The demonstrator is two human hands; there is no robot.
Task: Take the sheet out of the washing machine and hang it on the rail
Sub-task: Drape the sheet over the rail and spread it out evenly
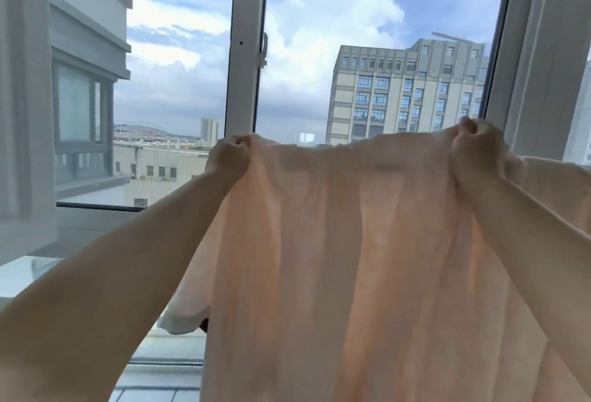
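Both hands raised before window frame (244, 50), holding up pale peach sheet (345, 242). Left hand (228, 158) clenching sheet's upper edge, fingers curled round fabric. Right hand (476, 146) gripping same edge farther along. Sheet stretching between fists, hanging down in folds, backlit. Grey building (406, 88) showing outside.

The sheet (351, 242) is thin, matt woven cloth, pale peach, light glowing through its soft folds. At twelve o'clock the window frame (244, 50) looks like smooth, slightly glossy white plastic or painted metal; which one cannot be told. Its glass pane (367, 18) is clear and glossy. At nine o'clock hangs a sheer, matt white curtain (19, 82).
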